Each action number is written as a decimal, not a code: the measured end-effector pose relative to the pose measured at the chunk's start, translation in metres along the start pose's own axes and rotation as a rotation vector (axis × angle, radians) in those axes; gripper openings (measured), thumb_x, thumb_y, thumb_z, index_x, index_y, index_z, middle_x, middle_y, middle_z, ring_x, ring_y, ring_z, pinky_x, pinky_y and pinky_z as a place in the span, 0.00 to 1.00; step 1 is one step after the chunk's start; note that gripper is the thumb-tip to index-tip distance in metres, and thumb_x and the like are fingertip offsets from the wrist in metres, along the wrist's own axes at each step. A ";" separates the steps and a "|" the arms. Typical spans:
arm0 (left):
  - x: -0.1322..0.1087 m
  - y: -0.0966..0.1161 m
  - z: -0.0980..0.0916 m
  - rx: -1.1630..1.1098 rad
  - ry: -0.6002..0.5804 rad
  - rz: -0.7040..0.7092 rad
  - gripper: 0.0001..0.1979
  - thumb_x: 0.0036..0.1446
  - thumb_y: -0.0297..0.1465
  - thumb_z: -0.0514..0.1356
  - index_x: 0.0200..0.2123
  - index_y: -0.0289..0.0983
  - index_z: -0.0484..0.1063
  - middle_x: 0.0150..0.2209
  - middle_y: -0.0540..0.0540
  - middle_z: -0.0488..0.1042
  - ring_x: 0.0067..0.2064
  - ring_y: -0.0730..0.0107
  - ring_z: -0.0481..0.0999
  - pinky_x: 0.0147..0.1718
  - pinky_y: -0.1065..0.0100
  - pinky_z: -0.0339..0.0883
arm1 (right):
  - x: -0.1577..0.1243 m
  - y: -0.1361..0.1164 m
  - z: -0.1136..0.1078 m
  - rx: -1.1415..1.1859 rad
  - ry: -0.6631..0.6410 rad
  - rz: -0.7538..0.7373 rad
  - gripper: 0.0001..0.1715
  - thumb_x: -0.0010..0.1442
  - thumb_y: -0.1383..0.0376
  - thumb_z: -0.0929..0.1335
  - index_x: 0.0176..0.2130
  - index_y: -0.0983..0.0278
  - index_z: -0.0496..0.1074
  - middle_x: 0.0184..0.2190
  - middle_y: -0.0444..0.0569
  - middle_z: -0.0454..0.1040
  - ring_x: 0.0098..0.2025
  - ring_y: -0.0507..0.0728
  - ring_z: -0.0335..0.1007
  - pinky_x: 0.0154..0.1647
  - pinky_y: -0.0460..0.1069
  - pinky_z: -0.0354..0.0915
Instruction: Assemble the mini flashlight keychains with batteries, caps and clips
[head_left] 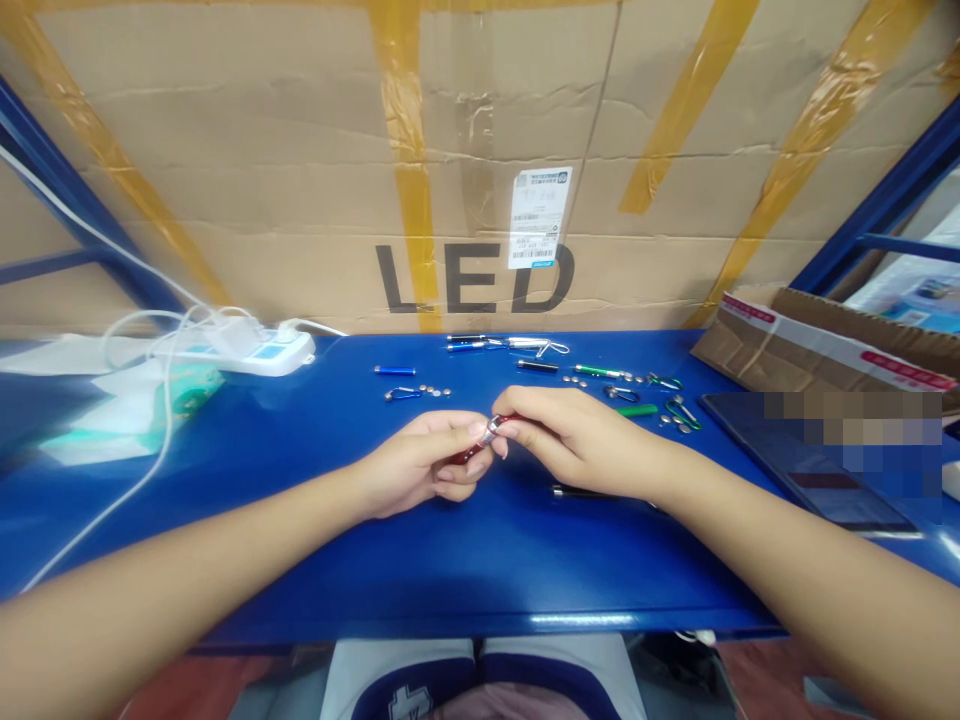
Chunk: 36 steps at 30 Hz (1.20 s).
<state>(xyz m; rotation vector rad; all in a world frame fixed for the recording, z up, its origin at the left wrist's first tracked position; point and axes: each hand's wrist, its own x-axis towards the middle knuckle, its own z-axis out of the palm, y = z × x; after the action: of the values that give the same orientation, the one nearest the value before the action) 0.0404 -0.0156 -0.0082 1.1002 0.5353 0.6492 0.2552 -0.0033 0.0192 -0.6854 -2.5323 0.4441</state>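
Above the middle of the blue table (337, 560), my left hand (420, 460) is closed around a small red metal flashlight (469, 453) with a silver band. My right hand (577, 435) pinches the other end of it, fingertips close to the left thumb. Fingers cover much of the flashlight. Under the right wrist lies a black tube (574, 491), partly hidden. Beyond the hands are a blue tube (394, 371), a black tube (538, 367), a green flashlight (598, 371), a green tube (637, 410), several button cells (436, 391) and a green carabiner clip (684, 412).
A large taped cardboard box (300, 180) stands along the back. At left are a white power strip (277, 352) with cables and a green-white packet (135, 410). At right lie a dark tablet (795, 460) and an open cardboard box (810, 345).
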 end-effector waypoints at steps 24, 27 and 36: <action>-0.001 -0.008 0.002 1.315 0.283 0.428 0.11 0.69 0.33 0.50 0.43 0.36 0.71 0.40 0.44 0.74 0.41 0.67 0.73 0.43 0.67 0.66 | 0.006 -0.002 0.012 0.296 -0.043 0.484 0.21 0.65 0.56 0.62 0.24 0.63 0.60 0.19 0.39 0.56 0.22 0.48 0.50 0.23 0.45 0.49; -0.002 -0.007 0.002 1.388 0.278 0.448 0.12 0.69 0.34 0.51 0.44 0.36 0.72 0.37 0.45 0.74 0.39 0.68 0.72 0.40 0.69 0.65 | 0.007 -0.004 0.012 0.534 -0.105 0.616 0.24 0.63 0.51 0.64 0.23 0.62 0.59 0.16 0.37 0.54 0.18 0.47 0.46 0.18 0.45 0.46; 0.001 -0.004 0.002 1.268 0.308 0.493 0.13 0.68 0.35 0.54 0.40 0.34 0.76 0.33 0.46 0.75 0.33 0.71 0.71 0.34 0.70 0.64 | 0.006 -0.008 0.006 0.608 -0.112 0.607 0.24 0.64 0.47 0.64 0.29 0.62 0.61 0.20 0.38 0.57 0.19 0.47 0.50 0.18 0.44 0.50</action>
<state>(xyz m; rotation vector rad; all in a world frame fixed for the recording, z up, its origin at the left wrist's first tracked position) 0.0431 -0.0176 -0.0115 2.3924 1.0046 0.9326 0.2446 -0.0079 0.0201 -1.1788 -2.0507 1.4121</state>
